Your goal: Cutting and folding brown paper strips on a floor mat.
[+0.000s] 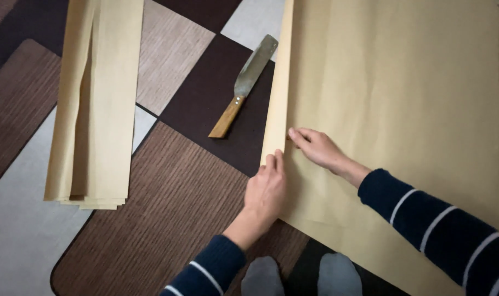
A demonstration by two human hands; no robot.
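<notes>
Kraft paper sheet [403, 109], qty 1, lies on patterned floor mat [173, 208]; left edge folded over. Left hand [266, 192] pinches fold w/ fingers closed on it. Right hand [315, 148] presses fold flat, fingers extended. Knife [244, 87], qty 1, just beside sheet. Stack of cut paper strips [96, 104] well apart, qty unclear.

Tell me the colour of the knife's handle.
Light brown wood; the knife handle lies on the patterned floor mat, clearest in the head view.
</notes>
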